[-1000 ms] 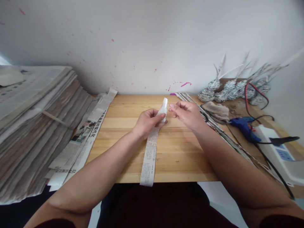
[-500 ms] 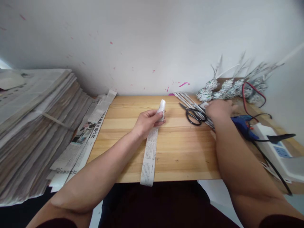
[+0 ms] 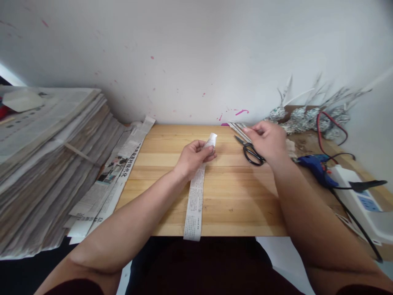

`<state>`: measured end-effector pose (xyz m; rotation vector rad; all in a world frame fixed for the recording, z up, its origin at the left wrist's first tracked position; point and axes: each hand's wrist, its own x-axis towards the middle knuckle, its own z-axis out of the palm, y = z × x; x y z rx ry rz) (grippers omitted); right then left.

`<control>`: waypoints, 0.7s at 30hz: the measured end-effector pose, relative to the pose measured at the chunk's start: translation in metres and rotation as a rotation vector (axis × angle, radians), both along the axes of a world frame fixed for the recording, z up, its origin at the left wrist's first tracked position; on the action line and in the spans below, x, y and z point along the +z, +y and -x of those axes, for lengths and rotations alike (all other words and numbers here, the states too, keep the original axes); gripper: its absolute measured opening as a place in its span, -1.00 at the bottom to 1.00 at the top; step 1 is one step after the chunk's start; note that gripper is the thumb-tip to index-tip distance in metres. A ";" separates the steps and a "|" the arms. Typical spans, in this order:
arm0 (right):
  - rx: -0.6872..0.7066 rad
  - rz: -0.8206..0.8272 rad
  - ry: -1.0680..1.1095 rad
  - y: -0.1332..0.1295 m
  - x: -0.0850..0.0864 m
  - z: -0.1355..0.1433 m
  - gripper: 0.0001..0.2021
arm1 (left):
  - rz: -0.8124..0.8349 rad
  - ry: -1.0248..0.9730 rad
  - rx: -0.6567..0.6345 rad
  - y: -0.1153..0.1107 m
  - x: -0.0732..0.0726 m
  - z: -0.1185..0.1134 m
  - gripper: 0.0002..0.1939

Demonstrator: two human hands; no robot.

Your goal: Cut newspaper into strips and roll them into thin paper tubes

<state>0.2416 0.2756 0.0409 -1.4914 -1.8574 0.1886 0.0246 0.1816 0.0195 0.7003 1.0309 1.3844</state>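
Where held, one strip [image 3: 195, 198] seems curled.

A blue glue gun [image 3: 317, 167] lies beside a white power strip [image 3: 370, 221], a pink-spattered wall [image 3: 184, 53] behind.

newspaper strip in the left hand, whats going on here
A person's left hand pinches a newspaper strip near its upper end, while the lower end reaches just past the wooden table's near edge. The right hand is by the thin paper sticks and black-handled scissors; whether it holds anything is unclear. A blue glue gun lies farther right, and newspapers are stacked at the left.
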 end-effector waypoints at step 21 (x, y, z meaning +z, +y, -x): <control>0.594 0.335 0.519 -0.052 -0.014 0.065 -0.72 | 0.026 0.003 -0.045 -0.002 -0.002 -0.001 -0.72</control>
